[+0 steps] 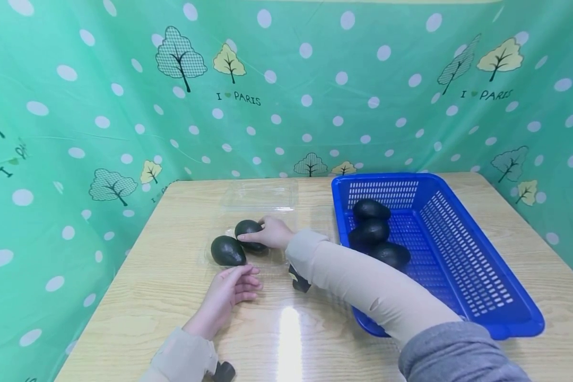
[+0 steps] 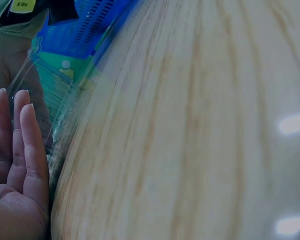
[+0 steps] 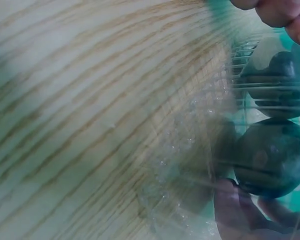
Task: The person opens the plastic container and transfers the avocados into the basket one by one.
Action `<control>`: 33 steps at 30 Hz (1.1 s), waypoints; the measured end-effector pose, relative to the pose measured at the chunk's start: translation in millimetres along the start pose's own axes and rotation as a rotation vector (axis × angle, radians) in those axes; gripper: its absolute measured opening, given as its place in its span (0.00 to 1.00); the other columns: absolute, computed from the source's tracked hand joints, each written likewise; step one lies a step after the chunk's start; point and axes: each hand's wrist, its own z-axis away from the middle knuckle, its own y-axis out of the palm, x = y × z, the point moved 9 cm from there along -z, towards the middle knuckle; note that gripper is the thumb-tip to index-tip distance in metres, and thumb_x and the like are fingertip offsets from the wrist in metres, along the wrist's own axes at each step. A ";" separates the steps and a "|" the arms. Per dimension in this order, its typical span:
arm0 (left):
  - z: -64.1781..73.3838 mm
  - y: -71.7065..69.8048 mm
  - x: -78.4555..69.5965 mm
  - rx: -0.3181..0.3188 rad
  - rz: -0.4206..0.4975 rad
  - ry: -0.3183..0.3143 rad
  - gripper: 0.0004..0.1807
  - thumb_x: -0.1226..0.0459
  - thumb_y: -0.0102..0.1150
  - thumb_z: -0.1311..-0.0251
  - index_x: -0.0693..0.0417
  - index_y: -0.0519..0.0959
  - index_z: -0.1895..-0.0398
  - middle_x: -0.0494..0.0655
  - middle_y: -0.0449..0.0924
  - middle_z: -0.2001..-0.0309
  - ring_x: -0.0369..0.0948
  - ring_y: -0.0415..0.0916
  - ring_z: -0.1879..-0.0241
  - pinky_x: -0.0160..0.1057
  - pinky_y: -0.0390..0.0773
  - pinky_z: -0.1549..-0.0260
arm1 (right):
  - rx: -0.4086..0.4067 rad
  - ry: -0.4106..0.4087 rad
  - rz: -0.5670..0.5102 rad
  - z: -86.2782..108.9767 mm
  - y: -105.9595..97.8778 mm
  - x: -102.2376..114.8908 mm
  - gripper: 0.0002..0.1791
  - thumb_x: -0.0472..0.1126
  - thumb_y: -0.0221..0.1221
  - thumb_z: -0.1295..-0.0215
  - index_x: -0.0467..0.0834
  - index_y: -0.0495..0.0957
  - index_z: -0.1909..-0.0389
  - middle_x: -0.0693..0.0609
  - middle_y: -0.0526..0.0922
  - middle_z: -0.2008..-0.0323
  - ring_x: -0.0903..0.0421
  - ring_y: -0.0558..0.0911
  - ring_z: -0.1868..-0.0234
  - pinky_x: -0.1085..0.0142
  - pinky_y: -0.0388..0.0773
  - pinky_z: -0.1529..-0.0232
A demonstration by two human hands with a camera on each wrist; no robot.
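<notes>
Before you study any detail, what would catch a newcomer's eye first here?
Probably the blue basket, at right on the table, with three dark avocados showing along its left side. Next, the right hand, left of centre, grips one of two avocados in a clear container. Behind hangs a green curtain with white dots.

Two avocados (image 1: pixel 228 251) are sitting in container (image 1: pixel 276 258), left of frame centre, basket (image 1: pixel 487 246) is standing at right, three more avocados (image 1: pixel 371 232) are lying inside, curtain (image 1: pixel 286 132) is hanging behind

Table's left side (image 1: pixel 143 281): room to slide past.
Blue basket (image 1: pixel 479 254): walls block the sides, room above its right half.
Right arm (image 1: pixel 374 289): crosses over the basket's left edge.
Clear lid (image 1: pixel 260 196): in the way behind two avocados (image 1: pixel 228 251).
</notes>
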 end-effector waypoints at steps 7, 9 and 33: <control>0.3 -0.1 1.0 -0.011 0.013 -0.006 0.13 0.61 0.48 0.29 0.55 0.82 0.63 0.40 0.84 0.74 0.38 0.84 0.69 0.35 0.86 0.66 | -0.021 0.000 0.016 2.4 -0.9 1.2 0.42 0.59 0.69 0.44 0.35 0.71 0.38 0.39 0.78 0.41 0.45 0.78 0.40 0.57 0.76 0.38; 1.1 -0.4 0.3 -0.012 0.013 -0.003 0.13 0.61 0.48 0.29 0.55 0.82 0.63 0.40 0.84 0.74 0.38 0.84 0.69 0.35 0.86 0.66 | -0.021 0.001 0.007 1.5 -0.4 0.2 0.41 0.58 0.70 0.45 0.35 0.71 0.38 0.39 0.79 0.41 0.45 0.78 0.40 0.56 0.76 0.38; 1.5 0.5 -0.7 -0.009 0.025 0.015 0.13 0.61 0.49 0.29 0.56 0.82 0.63 0.40 0.84 0.74 0.38 0.84 0.69 0.35 0.86 0.67 | -0.041 -0.005 -0.196 -5.2 -6.1 2.6 0.40 0.43 0.76 0.55 0.37 0.72 0.40 0.39 0.79 0.45 0.46 0.79 0.47 0.57 0.79 0.44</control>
